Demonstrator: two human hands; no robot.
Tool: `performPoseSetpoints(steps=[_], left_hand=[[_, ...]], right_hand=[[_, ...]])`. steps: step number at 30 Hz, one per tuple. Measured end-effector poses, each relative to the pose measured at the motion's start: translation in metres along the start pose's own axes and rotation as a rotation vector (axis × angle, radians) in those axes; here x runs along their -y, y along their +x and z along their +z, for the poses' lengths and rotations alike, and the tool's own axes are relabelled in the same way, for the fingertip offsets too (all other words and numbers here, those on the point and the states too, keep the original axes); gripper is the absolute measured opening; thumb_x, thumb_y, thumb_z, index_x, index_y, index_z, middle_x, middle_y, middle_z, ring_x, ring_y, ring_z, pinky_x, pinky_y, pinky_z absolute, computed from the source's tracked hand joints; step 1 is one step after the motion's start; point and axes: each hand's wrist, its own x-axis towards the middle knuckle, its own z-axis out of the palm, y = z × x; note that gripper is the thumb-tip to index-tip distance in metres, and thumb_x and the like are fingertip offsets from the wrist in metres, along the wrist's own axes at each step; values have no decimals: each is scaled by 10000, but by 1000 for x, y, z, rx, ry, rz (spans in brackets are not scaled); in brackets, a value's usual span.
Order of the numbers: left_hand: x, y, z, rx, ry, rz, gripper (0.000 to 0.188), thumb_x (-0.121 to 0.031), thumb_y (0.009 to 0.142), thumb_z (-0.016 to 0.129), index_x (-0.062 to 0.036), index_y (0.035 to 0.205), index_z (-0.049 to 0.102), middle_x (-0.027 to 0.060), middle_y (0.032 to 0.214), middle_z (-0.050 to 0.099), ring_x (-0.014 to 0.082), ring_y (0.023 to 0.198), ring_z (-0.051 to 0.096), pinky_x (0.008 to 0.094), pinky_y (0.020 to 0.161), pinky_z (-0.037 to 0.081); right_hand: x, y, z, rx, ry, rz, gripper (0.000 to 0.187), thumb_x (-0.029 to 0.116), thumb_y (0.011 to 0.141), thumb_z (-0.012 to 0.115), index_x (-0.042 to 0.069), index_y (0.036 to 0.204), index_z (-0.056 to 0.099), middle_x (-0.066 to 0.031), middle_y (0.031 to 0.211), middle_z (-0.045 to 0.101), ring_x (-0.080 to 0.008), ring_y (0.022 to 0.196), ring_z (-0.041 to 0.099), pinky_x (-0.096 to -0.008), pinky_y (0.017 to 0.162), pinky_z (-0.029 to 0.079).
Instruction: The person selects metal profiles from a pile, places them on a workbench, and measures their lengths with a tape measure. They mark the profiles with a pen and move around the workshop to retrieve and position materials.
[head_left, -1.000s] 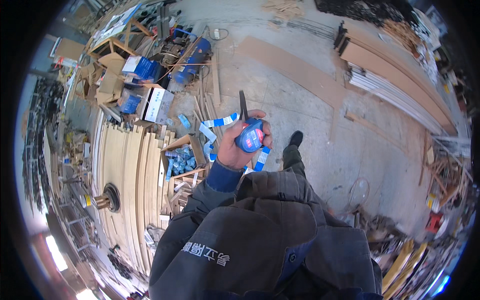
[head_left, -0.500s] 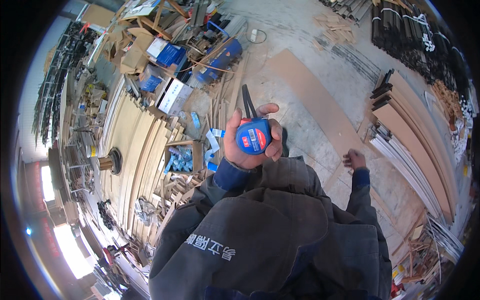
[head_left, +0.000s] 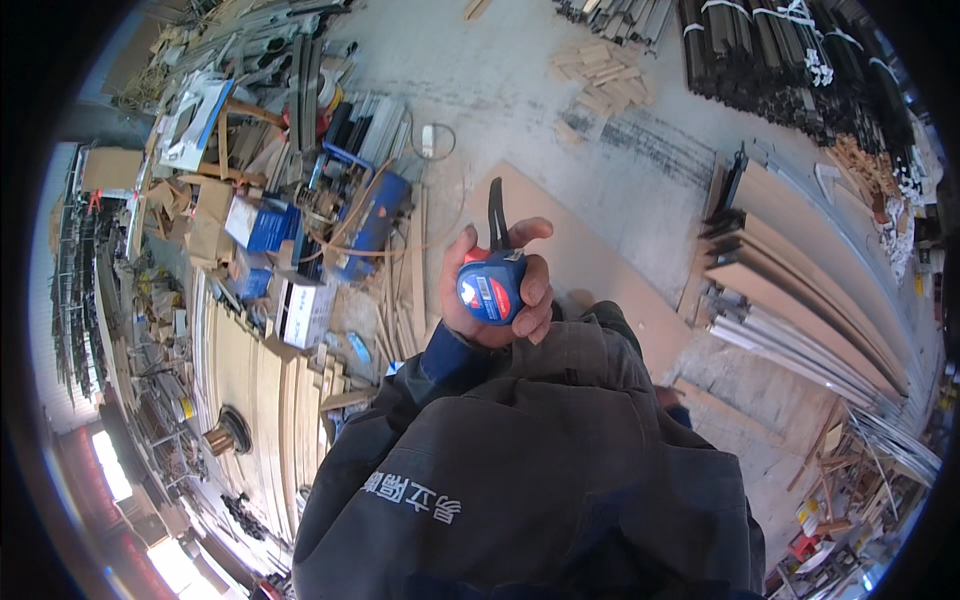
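Observation:
In front of my chest, my left hand (head_left: 536, 290) is wrapped round a blue and red tape measure (head_left: 488, 290). A black wrist strap (head_left: 496, 210) stands up from the tape measure's top. No drawn-out blade shows. Low at my right side, my right hand (head_left: 668, 396) shows only in part past the dark jacket (head_left: 540, 460); its fingers are too hidden to read. Beneath and ahead of me, a long flat brown board (head_left: 600, 250) lies on the floor, its near part covered by my body.
At left are stacked wooden boards (head_left: 240, 370), a spool-like piece (head_left: 228, 432), cardboard boxes (head_left: 305, 312) and a blue air compressor (head_left: 375, 225). Stacked panels (head_left: 800, 290) stand at right. Bundled dark profiles (head_left: 770, 70) and loose wood offcuts (head_left: 605, 78) lie farther off.
The view has swung to the right, and the surroundings shift in it. My right hand has drawn in close to my body, now mostly hidden. My left hand keeps hold of the tape measure.

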Motion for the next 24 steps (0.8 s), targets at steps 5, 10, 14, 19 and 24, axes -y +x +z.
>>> performPoseSetpoints(steps=[5, 10, 14, 19, 24], left_hand=[[-69, 101, -34, -86, 133, 44, 713, -611, 1003, 346, -22, 1398, 427, 175, 904, 620, 278, 669, 627, 421, 649, 538], [-153, 199, -108, -486, 570, 70, 593, -494, 1020, 457, -10, 1363, 456, 184, 969, 651, 269, 766, 676, 393, 717, 559], [-223, 215, -196, -936, 941, 36, 486, -374, 1004, 554, 7, 1300, 496, 155, 946, 669, 234, 759, 678, 351, 679, 556], [-293, 159, -344, -1385, 1732, -196, 447, -408, 912, 628, -27, 1145, 616, 130, 832, 705, 263, 732, 687, 409, 664, 526], [-312, 75, -483, -1655, 1516, -763, 913, -738, 743, 644, 72, 1164, 631, 314, 1221, 632, 427, 1183, 607, 496, 988, 488]], right_hand=[[2, 109, -87, 132, 284, 312, 321, 319, 963, 511, 59, 1058, 673, -181, 970, 722, -322, 909, 692, -497, 765, 542], [-1, 255, -207, 185, 227, 288, 300, 292, 948, 539, 69, 1104, 666, -182, 954, 726, -306, 850, 698, -494, 708, 560], [11, 388, -363, 217, 800, 590, 298, 270, 935, 562, 77, 1140, 660, -182, 941, 730, -293, 803, 703, -491, 662, 576], [128, 546, -608, -14, 912, 465, 294, 220, 945, 559, 40, 1174, 601, -161, 896, 714, -268, 655, 684, -429, 568, 581], [203, 722, -730, -57, 934, 320, 276, 214, 946, 564, 32, 1147, 614, -154, 887, 708, -250, 639, 679, -404, 545, 578]])
